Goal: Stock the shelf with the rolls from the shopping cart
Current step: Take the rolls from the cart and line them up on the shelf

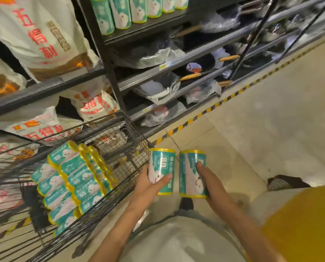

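Your left hand (148, 186) grips one teal roll (161, 171), your right hand (207, 178) another roll (191, 173), both upright beside the cart (120, 133); "80" shows on the left one.

Rolls (139, 10) on dark shelf (148, 28)

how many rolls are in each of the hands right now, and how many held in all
Left hand, holding the left roll: 1
Right hand, holding the right roll: 1
Total held: 2
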